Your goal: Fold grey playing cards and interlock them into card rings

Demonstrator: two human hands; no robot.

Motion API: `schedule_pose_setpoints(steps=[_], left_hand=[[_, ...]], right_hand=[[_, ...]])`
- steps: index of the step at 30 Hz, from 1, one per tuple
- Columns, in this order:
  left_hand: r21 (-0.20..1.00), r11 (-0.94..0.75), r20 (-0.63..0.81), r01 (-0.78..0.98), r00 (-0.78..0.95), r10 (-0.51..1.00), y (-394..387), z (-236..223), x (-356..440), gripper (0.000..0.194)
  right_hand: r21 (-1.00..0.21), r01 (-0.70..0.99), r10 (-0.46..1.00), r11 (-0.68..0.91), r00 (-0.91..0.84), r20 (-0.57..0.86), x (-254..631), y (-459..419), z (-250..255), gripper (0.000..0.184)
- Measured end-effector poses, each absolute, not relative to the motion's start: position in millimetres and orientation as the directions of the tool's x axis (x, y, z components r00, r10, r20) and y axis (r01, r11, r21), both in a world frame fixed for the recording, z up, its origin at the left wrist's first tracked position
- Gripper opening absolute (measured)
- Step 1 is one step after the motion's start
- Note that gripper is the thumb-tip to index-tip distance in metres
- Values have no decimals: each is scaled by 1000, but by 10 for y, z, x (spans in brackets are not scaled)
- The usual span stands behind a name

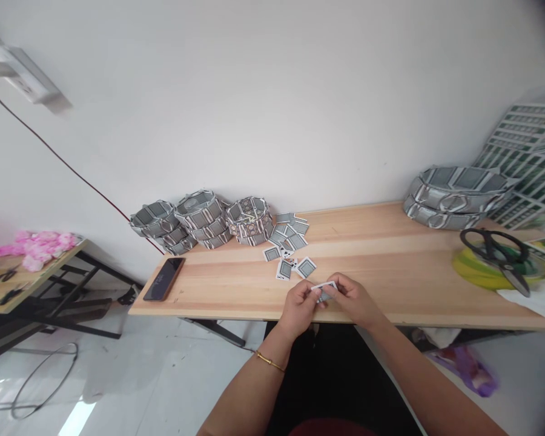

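Note:
Between my two hands, just above the table's front edge, is a playing card [326,292] with a grey patterned back and white border; whether it is one card or more I cannot tell. My left hand [298,306] pinches its left side. On its right side, the thumb and fingers of my right hand [352,300] are closed. Loose playing cards [290,233] lie scattered on the table beyond my hands, most back up and a few face up. Behind them stands a round ring-shaped basket [251,227] built of folded cards.
More folded-card baskets [204,218] are stacked at the back left, others [454,200] at the back right. A phone [164,280] lies near the table's left end. Black scissors [497,257] rest on a roll of yellow-green tape [470,272] at right. A white wall [300,109] rises behind.

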State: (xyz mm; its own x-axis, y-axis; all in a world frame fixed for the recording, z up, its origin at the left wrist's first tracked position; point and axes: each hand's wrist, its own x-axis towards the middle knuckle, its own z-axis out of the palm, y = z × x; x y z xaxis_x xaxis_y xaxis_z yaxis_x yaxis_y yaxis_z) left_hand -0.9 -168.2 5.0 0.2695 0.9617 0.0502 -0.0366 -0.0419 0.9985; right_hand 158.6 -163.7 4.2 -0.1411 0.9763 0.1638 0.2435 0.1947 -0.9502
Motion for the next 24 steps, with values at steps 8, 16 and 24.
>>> schedule_pose_setpoints(steps=[8,16,24], left_hand=[[998,-45,53,-35,276,960,-1684,57,-11,28],[998,-5,24,-66,288,957,-1668,46,8,30],[995,47,-16,-93,307,952,-1649,-17,14,34]], right_hand=[[-969,167,975,179,-161,153,1609,-1618,-17,28],[-968,163,973,192,-158,166,1613,-1621,-17,29],[-961,181,973,207,-137,184,1619,-1616,-62,25]])
